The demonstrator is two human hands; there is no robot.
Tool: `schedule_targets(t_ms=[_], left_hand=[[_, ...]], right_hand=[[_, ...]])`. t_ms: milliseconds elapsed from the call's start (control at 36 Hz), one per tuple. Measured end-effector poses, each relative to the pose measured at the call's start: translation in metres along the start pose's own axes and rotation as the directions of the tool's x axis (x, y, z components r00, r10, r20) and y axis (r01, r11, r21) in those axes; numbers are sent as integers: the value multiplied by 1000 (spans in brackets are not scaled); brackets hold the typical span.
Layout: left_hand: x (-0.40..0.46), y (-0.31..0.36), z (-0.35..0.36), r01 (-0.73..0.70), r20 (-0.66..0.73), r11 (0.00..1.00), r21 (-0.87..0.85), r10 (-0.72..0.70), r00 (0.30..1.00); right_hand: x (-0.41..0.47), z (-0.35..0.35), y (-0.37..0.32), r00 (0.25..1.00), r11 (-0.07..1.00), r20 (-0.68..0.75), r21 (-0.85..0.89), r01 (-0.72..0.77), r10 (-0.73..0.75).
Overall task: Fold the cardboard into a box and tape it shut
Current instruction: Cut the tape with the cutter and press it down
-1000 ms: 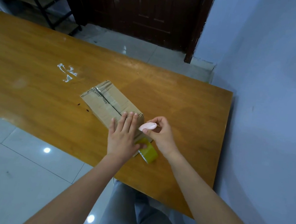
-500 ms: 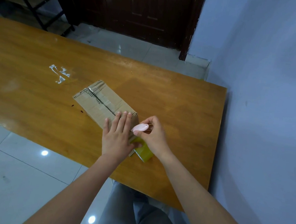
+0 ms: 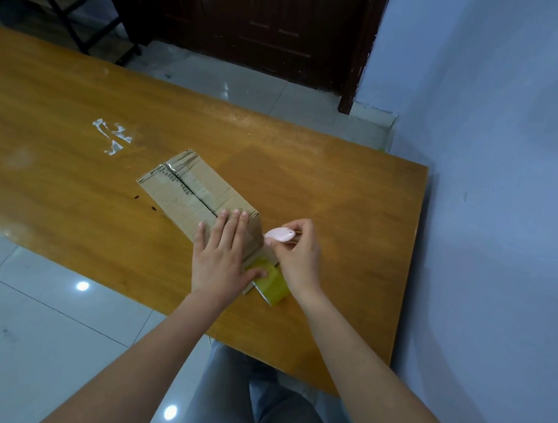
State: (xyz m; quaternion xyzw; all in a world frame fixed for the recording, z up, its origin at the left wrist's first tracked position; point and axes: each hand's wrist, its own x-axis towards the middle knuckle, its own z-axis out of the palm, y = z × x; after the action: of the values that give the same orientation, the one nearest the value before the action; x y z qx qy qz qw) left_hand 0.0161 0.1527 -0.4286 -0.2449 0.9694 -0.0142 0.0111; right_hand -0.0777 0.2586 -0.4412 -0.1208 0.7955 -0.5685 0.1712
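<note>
From the head camera, the brown folded cardboard box (image 3: 200,196) lies on the glossy orange-brown wooden worktop (image 3: 69,161), near its front edge. The left hand (image 3: 221,257) presses flat on the box's near end, fingers (image 3: 231,227) straight, thumb on the yellow-green roll of tape (image 3: 271,284) just beside it. The right hand (image 3: 301,251) pinches a small pink oval cutter (image 3: 279,234) at the box's near corner — fingers curled round it.
</note>
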Motion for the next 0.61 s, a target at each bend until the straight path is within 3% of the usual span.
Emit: schedule_targets(t_ms=[83, 222, 306, 389, 611], left_hand=[[0, -1, 0, 3, -4, 1000, -5, -3, 1000], [1, 0, 2, 12, 1, 1000, 3, -12, 1000], [1, 0, 2, 11, -1, 1000, -7, -11, 1000], [1, 0, 2, 13, -9, 1000, -5, -13, 1000], [0, 0, 1, 9, -4, 1000, -26, -10, 1000]], right_hand=[[7, -6, 8, 999, 998, -6, -31, -52, 51], [21, -23, 31, 979, 954, -13, -224, -200, 203], [30, -34, 38, 937, 879, 55, -368, -303, 345], [32, -40, 37, 891, 776, 132, -557, -297, 435], [36, -35, 46, 943, 613, 32, -766, -190, 333]])
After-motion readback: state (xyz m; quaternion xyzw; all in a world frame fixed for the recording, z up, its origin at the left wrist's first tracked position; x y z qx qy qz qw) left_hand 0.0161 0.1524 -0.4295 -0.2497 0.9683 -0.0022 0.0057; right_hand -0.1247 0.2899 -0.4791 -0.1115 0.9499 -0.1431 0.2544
